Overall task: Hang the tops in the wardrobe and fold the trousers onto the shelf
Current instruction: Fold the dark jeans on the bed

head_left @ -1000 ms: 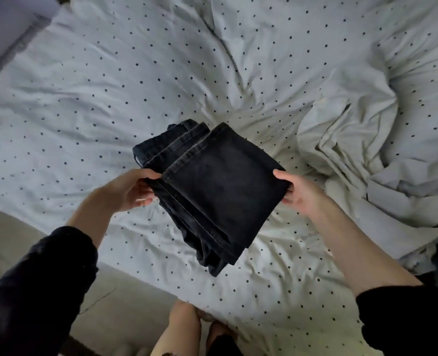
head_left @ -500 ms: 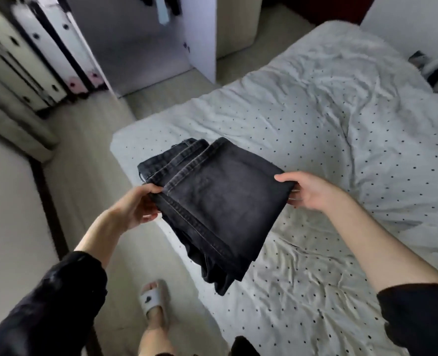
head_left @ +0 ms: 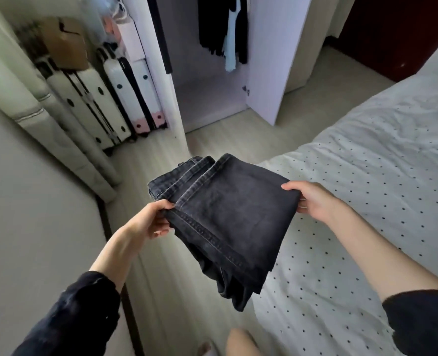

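Wardrobe (head_left: 212, 98) now ahead; folded trousers (head_left: 228, 217) in hands.

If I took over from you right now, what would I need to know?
Left hand: grips the left edge of the folded black trousers.
Right hand: pinches their right edge.
Trousers: folded, held in the air between the floor and the spotted bed, not resting on anything.
Wardrobe: open ahead, with tops already hanging inside.
Done: trousers folded.
Left: carry them to the wardrobe and lay them on the shelf. I cannot see a shelf from here.
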